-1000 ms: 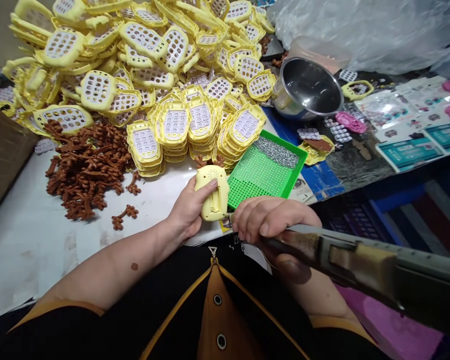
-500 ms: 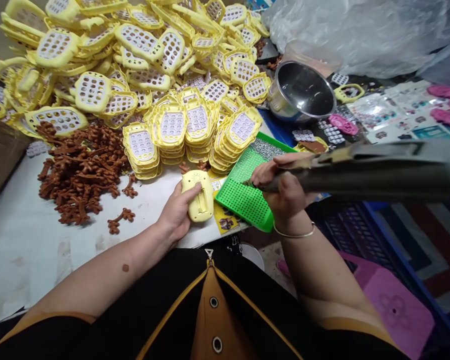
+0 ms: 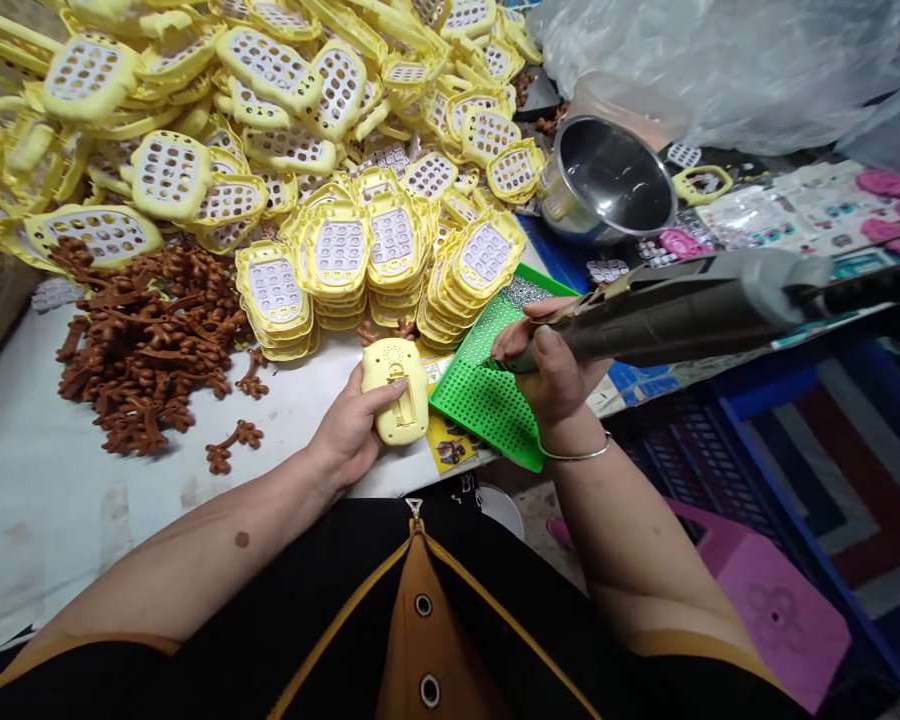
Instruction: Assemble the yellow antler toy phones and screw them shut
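My left hand [image 3: 349, 432] grips a yellow toy phone [image 3: 397, 389], back side up, resting on the white table top; brown antlers stick out at its far end. My right hand [image 3: 553, 366] is wrapped round a grey power screwdriver [image 3: 690, 305], whose tip points down at the green perforated tray [image 3: 487, 395]. Small silvery screws [image 3: 529, 291] lie at the tray's far end. Beside the phone the tray sits tilted over the table's front edge.
A big heap of yellow phone fronts [image 3: 270, 120] and neat stacks [image 3: 390, 250] fill the back of the table. Brown antler pieces [image 3: 146, 340] lie left. A steel bowl [image 3: 607, 180], clear plastic bag [image 3: 720, 60], printed cards [image 3: 795, 205] and pink parts sit right.
My right hand lifted the screwdriver away from the phone and swung it to the green tray. The left hand kept the phone, shifting slightly left and down.
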A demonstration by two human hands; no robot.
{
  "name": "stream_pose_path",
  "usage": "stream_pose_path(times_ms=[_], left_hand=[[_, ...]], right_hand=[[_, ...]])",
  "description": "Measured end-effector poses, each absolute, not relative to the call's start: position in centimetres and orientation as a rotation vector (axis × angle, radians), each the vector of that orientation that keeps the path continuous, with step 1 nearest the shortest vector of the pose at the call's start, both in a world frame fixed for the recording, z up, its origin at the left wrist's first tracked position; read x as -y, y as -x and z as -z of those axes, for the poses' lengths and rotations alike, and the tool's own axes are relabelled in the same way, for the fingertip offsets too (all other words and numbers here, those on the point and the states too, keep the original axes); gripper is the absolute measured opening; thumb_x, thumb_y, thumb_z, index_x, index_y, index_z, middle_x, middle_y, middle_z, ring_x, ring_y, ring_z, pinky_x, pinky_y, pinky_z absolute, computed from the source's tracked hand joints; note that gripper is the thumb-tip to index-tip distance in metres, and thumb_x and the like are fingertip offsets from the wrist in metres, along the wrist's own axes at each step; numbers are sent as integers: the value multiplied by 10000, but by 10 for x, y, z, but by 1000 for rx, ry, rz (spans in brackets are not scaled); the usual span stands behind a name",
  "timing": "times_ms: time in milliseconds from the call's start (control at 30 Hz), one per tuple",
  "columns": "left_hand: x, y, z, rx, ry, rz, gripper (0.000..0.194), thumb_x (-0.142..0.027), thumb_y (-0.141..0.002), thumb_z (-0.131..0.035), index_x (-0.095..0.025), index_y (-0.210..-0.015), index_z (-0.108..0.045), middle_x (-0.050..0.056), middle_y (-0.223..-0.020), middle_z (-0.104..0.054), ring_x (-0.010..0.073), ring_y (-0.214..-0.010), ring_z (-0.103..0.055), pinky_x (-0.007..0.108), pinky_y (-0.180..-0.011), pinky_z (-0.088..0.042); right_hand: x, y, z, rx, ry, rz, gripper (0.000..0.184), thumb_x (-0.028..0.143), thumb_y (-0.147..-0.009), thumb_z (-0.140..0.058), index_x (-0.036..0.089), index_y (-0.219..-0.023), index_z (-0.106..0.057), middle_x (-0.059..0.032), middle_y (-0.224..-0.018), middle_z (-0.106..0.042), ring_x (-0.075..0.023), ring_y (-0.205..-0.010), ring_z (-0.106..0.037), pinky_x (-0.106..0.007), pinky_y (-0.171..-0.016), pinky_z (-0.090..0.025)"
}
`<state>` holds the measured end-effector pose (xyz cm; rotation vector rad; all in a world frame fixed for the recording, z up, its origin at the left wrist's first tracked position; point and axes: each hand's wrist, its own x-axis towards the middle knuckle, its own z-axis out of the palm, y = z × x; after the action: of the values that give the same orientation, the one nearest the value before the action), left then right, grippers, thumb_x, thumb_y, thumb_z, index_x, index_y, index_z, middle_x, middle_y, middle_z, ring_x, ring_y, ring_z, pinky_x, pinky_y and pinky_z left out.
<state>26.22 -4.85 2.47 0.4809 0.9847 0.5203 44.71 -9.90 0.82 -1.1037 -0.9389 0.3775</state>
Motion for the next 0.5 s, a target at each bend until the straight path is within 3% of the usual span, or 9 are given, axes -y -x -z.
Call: stream_pose_path(times_ms=[200,333,500], left_hand=[[49,-261,-18,-976,-452,-499,296,-111,-735,-674,-154,-1020,-608,67,-940,-700,179,-792,-666,317,-708,-565],[51,-259,-9,-1003,-435,-524,345,-144,-736,-694,-203,-1053,-570,40,-978,-690,185,-787,-667,381,-721,-570],[54,-259,-3,-996,-454,-513,355,-185,-734,-709,-213,-1052,-554,38,-961,-678,187,-753,-661,446,-752,-562]], right_hand=[[102,-445,-16,988,1049,-338,218,471,-791,-625,277,-882,-589,56,-532,-493,-132,-431,-515,-296,-433,-448],[116,-428,-38,1007,961,-289,197,485,-806,-571,299,-871,-566,66,-520,-438,-125,-410,-476,-285,-421,-445],[138,-392,-55,1076,770,-561,194,436,-835,-569,271,-936,-584,55,-559,-484,-123,-435,-508,-294,-437,-488]])
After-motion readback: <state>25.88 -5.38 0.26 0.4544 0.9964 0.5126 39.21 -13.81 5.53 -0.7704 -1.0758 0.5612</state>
